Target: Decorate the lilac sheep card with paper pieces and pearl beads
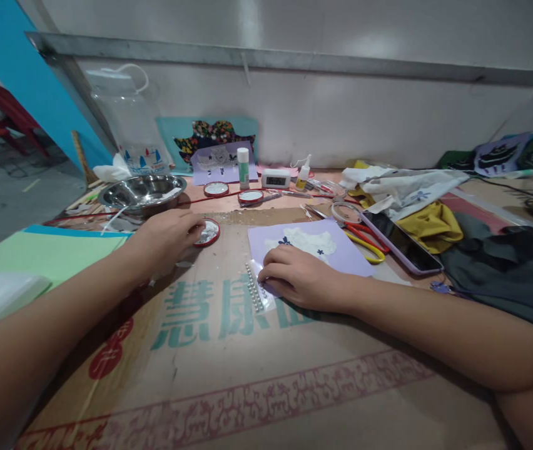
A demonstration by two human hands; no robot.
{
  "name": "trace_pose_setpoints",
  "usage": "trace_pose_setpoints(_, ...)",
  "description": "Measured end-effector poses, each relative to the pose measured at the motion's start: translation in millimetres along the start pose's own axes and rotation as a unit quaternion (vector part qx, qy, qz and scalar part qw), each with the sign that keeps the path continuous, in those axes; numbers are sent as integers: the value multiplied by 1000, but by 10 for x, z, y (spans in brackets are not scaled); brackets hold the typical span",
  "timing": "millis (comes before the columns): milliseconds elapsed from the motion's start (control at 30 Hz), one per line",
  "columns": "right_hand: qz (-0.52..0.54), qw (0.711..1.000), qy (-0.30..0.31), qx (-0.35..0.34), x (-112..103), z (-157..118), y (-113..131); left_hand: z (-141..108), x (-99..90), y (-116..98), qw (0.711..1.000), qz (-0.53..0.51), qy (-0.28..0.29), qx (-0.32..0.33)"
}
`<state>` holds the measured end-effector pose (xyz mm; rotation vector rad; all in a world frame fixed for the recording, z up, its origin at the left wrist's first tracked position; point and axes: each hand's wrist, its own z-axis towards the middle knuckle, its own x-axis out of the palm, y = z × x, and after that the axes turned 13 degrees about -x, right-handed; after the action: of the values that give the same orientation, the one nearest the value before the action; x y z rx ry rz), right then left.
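Note:
My left hand [166, 240] reaches to a red-rimmed lid [209, 232] holding small white bits. Its fingers are bent together at the lid's near side, and whatever is between the fingertips is hidden. My right hand [298, 275] rests with curled fingers on a clear sheet of stick-on pearls [256, 289], gripping its right side. That sheet overlaps the lower left corner of a purple card [351, 255]. On the card lies a white cloth cutout [311, 240] with small dark blue flower shapes, partly covered by my right hand.
Scissors with yellow handles [367, 248] and a phone [400, 242] lie right of the card. Behind are a glue stick [243, 170], a small digital clock [276, 179] and a glue bottle [303, 175]. A metal bowl [142, 190] and plastic jug [128, 122] stand left; cloth scraps [430, 228] lie right.

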<state>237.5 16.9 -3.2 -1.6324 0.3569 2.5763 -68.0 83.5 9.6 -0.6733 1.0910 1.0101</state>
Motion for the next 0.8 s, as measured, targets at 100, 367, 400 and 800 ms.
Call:
trace_pose_setpoints(100, -1, 1000, -2, -3, 0, 0, -5, -9, -35, -16, 999, 16, 32, -13)
trace_pose_setpoints(367, -3, 1000, -4, -3, 4, -5, -1, 11, -52, -35, 999, 28, 29, -5)
trace_pose_setpoints(400, -3, 1000, -3, -2, 3, -4, -1, 10, -50, -34, 999, 28, 30, -14)
trace_pose_setpoints(800, -5, 1000, -6, -1, -3, -2, 4, -7, -170, -141, 994, -2, 9, -107)
